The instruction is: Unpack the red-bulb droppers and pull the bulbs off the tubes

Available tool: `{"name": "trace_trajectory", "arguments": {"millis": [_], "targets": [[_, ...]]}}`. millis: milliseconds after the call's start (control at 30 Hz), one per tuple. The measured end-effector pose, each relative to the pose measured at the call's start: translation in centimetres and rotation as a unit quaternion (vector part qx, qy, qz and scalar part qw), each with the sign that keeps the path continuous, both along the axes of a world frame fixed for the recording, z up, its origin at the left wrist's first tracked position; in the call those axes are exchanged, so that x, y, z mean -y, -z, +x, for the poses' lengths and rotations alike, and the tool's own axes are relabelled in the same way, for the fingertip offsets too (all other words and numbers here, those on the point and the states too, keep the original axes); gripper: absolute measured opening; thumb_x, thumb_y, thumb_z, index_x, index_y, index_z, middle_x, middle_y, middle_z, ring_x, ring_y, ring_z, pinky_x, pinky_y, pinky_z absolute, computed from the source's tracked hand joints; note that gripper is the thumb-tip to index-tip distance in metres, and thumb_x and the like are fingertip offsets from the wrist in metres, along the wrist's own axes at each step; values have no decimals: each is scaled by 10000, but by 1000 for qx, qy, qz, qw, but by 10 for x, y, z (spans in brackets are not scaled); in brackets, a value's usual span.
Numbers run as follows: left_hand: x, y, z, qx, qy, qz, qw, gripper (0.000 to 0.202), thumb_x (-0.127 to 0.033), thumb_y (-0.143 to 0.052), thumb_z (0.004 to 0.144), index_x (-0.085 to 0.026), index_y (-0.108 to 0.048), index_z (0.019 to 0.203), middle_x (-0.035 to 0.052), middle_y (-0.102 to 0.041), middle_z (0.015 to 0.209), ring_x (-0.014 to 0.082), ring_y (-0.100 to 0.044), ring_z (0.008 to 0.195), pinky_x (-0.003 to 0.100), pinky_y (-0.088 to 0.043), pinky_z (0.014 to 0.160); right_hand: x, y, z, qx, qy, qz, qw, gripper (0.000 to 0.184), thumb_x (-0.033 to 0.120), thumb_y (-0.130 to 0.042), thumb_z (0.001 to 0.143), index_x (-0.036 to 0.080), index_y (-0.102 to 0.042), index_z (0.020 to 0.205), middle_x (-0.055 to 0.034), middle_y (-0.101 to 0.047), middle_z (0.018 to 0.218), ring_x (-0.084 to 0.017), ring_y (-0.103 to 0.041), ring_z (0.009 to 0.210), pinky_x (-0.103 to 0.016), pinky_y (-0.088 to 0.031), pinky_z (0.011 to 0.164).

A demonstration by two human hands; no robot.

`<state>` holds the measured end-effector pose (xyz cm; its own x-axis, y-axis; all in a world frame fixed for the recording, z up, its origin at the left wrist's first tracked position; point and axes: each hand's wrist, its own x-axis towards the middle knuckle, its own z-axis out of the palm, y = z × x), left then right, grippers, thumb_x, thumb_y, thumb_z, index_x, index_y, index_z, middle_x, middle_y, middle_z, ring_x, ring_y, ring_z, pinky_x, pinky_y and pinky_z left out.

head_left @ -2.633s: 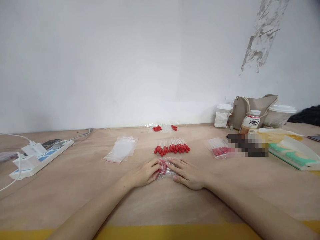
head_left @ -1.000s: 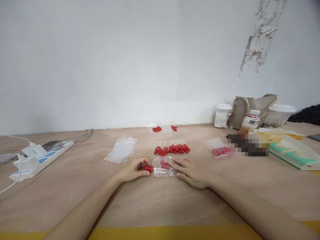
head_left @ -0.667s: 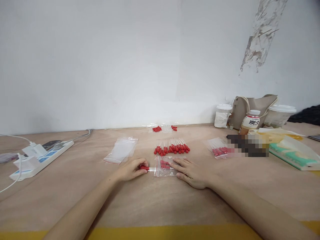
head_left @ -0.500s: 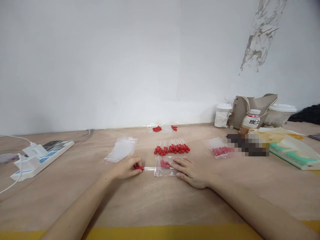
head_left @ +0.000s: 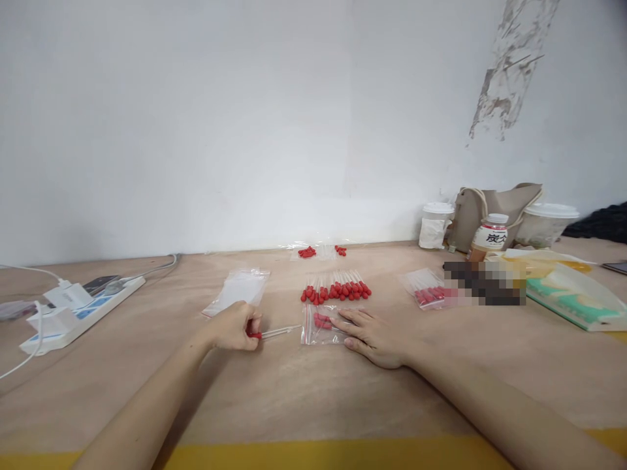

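Observation:
My left hand [head_left: 234,326] is closed on the red bulb of a clear glass dropper [head_left: 277,332], whose tip points right toward a small zip bag [head_left: 319,324]. The dropper is clear of the bag. That bag lies flat on the table and holds a few red-bulbed droppers. My right hand [head_left: 373,335] lies flat with its fingers stretched out, pressing down the bag's right side. Just behind the bag sits a row of loose red-bulbed droppers [head_left: 337,290].
A stack of empty zip bags [head_left: 237,291] lies at the left, a filled bag [head_left: 425,288] at the right. More red bulbs [head_left: 307,251] sit by the wall. A power strip with plugs [head_left: 73,310] is far left; cups, a bottle [head_left: 490,237] and a beige bag stand far right.
My left hand has drawn one dropper leftward out of the bag's open end, and now it is fully outside. My right hand stays flat on the bag.

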<state>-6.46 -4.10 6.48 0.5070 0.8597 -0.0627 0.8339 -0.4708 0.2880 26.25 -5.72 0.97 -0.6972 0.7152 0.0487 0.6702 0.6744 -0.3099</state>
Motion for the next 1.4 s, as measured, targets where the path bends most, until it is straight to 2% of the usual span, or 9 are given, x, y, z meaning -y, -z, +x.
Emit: {"name": "trace_trajectory", "arguments": {"millis": [133, 267, 400, 600, 733, 867, 967, 1067, 1400], "targets": [[-9, 3, -24, 50, -74, -63, 994, 58, -200, -505, 532, -171, -456, 541, -53, -500, 492, 96, -455, 466, 189, -287, 427, -1, 2, 0, -9, -7, 3, 1000, 535, 526, -181, 876, 297, -178, 1359, -31, -171, 1432, -204, -154, 1301, -415, -124, 1048], [-21, 14, -26, 134, -161, -41, 977, 77, -226, -529, 548, -170, -475, 544, -39, -545, 501, 112, -509, 501, 193, -327, 451, -2, 2, 0, -11, -5, 1, 1000, 534, 529, -187, 874, 301, -179, 1358, -30, -175, 1431, -215, -154, 1300, -425, -126, 1044], [-39, 22, 3, 131, -303, 58, 942, 130, -271, -592, 536, -167, -524, 498, -12, -577, 498, 144, -544, 531, 216, -342, 464, -2, 1, 0, -6, -7, -2, 1000, 536, 529, -177, 875, 303, -163, 1361, -34, -168, 1433, -215, -155, 1300, -429, -131, 1043], [-81, 31, 54, 148, -352, 46, 923, 153, -283, -599, 567, -152, -574, 492, 9, -576, 448, 146, -564, 459, 230, -398, 498, -2, 0, 1, -6, -9, 2, 1000, 537, 531, -195, 873, 305, -166, 1359, -34, -174, 1431, -218, -157, 1300, -430, -136, 1041], [-97, 34, 79, 162, -364, 51, 916, 175, -309, -587, 585, -161, -584, 490, 13, -591, 451, 145, -576, 450, 227, -421, 521, -3, 0, 2, -5, -16, 8, 1000, 540, 527, -202, 873, 298, -164, 1361, -40, -175, 1431, -224, -163, 1297, -432, -143, 1035], [-97, 35, 90, 165, -357, 80, 916, 180, -326, -608, 569, -171, -576, 484, 23, -580, 434, 178, -597, 529, 245, -414, 553, -3, 2, 2, -13, -11, 15, 1000, 540, 528, -217, 871, 296, -185, 1357, -44, -191, 1426, -230, -186, 1289, -436, -144, 1032], [-96, 39, 87, 175, -340, 98, 919, 225, -381, -611, 576, -176, -572, 493, 25, -578, 445, 186, -586, 542, 258, -397, 550, -3, 3, 2, -10, -14, 19, 1000, 545, 534, -221, 868, 298, -182, 1358, -46, -197, 1424, -233, -191, 1287, -439, -152, 1029], [-95, 47, 79, 200, -313, 114, 922, 324, -470, -538, 652, -179, -569, 512, 20, -582, 473, 173, -571, 540, 256, -385, 545, -4, 3, 1, -7, -11, 21, 1000, 550, 540, -227, 863, 301, -183, 1357, -52, -204, 1422, -243, -199, 1284, -449, -162, 1023], [-78, 71, 75, 288, -220, 163, 918, 318, -477, -498, 725, -173, -590, 728, 22, -627, 703, 148, -564, 637, 249, -407, 587, -3, 3, 2, -11, -18, 39, 999, 534, 523, -243, 868, 312, -185, 1355, -56, -232, 1412, -241, -230, 1271, -445, -176, 1020]]}}
